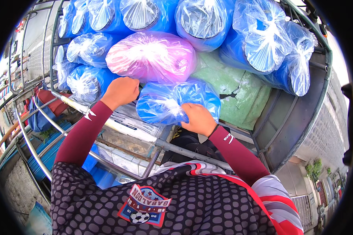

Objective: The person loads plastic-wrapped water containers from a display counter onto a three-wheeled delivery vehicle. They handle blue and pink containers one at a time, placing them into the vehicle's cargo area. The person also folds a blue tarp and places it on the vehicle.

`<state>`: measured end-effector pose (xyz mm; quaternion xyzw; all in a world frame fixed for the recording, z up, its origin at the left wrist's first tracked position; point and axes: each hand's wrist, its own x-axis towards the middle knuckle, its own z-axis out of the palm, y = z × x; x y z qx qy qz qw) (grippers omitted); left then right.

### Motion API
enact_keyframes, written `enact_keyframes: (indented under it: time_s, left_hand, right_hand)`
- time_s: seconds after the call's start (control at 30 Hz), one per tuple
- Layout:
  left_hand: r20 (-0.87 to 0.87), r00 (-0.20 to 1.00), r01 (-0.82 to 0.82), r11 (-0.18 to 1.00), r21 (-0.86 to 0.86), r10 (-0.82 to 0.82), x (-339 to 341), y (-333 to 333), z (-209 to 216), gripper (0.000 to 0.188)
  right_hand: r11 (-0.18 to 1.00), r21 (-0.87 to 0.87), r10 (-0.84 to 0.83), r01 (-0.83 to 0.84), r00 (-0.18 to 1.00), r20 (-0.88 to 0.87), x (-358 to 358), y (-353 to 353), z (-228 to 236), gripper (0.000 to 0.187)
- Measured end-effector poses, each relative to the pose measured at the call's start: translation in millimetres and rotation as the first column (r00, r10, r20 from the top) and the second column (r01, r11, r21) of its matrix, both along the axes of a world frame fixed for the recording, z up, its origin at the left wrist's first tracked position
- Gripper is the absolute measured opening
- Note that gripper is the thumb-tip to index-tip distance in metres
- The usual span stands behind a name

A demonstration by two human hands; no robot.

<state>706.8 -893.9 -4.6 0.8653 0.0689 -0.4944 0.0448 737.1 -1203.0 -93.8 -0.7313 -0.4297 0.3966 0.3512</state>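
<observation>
A blue drum-like bundle in clear plastic wrap (161, 107) lies in front of me at the near edge of the load. My right hand (200, 119) grips the gathered plastic at its right side, fingers curled into the wrap. At the bundle's upper left corner, my left hand (122, 92) is closed, knuckles up; what its fingers hold, if anything, is hidden. Just beyond both hands rests a pink bundle in the same clear plastic (151, 56). Left of my left hand is a smaller blue wrapped bundle (83, 87).
Several more blue wrapped bundles (204, 19) line the far side and right. A torn green sheet (239, 92) covers part of the carrier bed. Metal rails (184, 152) run close before my body, and a dark side panel (294, 117) bounds the right.
</observation>
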Motion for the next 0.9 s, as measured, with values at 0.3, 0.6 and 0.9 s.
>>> enact_keyframes:
  time_s: [0.3, 0.6, 0.9]
  left_hand:
    - [0.281, 0.959, 0.080, 0.924, -0.375, 0.031, -45.1, -180.3, -68.0, 0.055]
    - [0.195, 0.970, -0.046, 0.899, -0.436, 0.144, -54.1, -156.8, -74.0, 0.035]
    - [0.066, 0.995, -0.047, 0.960, -0.277, 0.068, -53.8, -84.9, -33.1, 0.043]
  right_hand:
    - [0.620, -0.531, -0.754, 0.578, 0.250, -0.608, 2.7, -152.0, -25.1, 0.091]
    - [0.856, -0.313, -0.432, 0.412, 0.235, -0.871, -11.9, -117.0, -78.8, 0.115]
    - [0.911, -0.148, -0.353, 0.385, 0.544, -0.761, -43.1, -29.0, -67.8, 0.134]
